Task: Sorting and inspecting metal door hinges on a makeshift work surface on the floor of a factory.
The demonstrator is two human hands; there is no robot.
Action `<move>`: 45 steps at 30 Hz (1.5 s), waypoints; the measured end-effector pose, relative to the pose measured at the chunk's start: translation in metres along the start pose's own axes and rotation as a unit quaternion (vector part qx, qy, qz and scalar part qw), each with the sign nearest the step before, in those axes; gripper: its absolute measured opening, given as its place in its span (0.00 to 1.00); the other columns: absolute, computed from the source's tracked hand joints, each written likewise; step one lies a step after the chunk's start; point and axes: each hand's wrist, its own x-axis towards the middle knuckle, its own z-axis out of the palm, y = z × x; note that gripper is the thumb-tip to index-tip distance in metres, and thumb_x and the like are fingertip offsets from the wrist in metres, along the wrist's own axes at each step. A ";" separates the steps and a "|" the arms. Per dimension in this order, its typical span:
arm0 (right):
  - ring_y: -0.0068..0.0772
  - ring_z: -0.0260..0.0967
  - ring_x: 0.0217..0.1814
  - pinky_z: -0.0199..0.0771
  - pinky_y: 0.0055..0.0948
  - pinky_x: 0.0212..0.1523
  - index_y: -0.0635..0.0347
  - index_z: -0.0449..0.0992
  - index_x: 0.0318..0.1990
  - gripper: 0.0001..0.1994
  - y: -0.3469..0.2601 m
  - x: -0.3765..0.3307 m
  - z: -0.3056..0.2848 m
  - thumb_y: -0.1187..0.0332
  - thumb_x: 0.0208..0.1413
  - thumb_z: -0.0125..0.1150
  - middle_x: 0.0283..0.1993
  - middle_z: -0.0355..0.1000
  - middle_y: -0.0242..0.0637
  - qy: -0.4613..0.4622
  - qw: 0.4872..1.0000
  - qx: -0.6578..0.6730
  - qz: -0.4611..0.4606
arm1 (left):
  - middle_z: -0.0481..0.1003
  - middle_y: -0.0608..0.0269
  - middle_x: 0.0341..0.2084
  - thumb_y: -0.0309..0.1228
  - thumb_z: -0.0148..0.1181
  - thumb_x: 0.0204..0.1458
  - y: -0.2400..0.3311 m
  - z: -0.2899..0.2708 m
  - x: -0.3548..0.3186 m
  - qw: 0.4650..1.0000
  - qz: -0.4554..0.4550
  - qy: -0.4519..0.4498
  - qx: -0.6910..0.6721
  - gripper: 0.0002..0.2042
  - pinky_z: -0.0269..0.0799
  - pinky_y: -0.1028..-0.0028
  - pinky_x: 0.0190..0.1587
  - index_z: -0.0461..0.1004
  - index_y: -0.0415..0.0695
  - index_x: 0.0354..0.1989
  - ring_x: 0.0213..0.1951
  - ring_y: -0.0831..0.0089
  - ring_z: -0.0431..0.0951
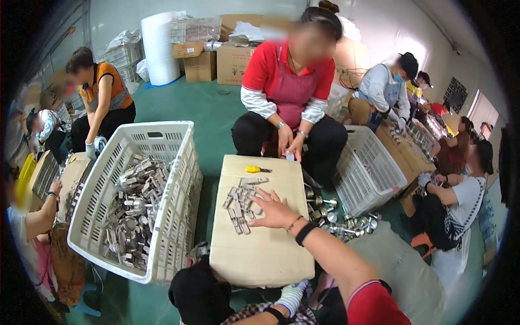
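My right hand is open, its fingers spread low over the right side of a loose group of flat grey metal pieces. These lie on a cardboard-topped work surface. A yellow utility knife rests farther back on the cardboard. Close to the near edge is my left hand, in a striped white glove; its fingers are partly hidden, so I cannot tell what it holds, if anything. Across from me, a co-worker in red has both hands around a small pale piece.
A white plastic crate full of metal parts stands at the left. To the right lie shiny round-headed metal parts, beside another white crate and a pale sack. Several co-workers sit around; cardboard boxes line the back.
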 end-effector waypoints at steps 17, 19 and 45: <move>0.54 0.41 0.68 0.49 0.64 0.58 0.27 0.60 0.60 0.37 -0.009 0.095 0.046 0.33 0.39 0.55 0.68 0.46 0.39 -0.046 0.994 -0.093 0.036 | 0.76 0.48 0.26 0.39 0.45 0.53 0.009 -0.019 -0.002 0.953 0.158 -0.086 0.245 0.14 0.70 0.65 0.35 0.75 0.44 0.33 0.31 0.63 0.77; 0.55 0.42 0.67 0.51 0.64 0.57 0.26 0.60 0.60 0.37 -0.008 0.072 0.055 0.33 0.38 0.56 0.68 0.46 0.40 -0.050 0.994 -0.097 0.012 | 0.74 0.61 0.40 0.33 0.50 0.57 0.025 -0.007 -0.002 0.969 -0.215 -0.054 -0.109 0.12 0.70 0.71 0.43 0.72 0.43 0.46 0.41 0.69 0.74; 0.41 0.71 0.40 0.64 0.42 0.43 0.60 0.71 0.35 0.14 -0.076 0.095 0.105 0.63 0.44 0.63 0.32 0.73 0.40 0.193 0.975 -0.097 0.044 | 0.74 0.54 0.32 0.35 0.45 0.58 -0.012 -0.011 0.001 0.921 -0.182 -0.103 -0.330 0.14 0.71 0.70 0.34 0.70 0.38 0.43 0.32 0.67 0.73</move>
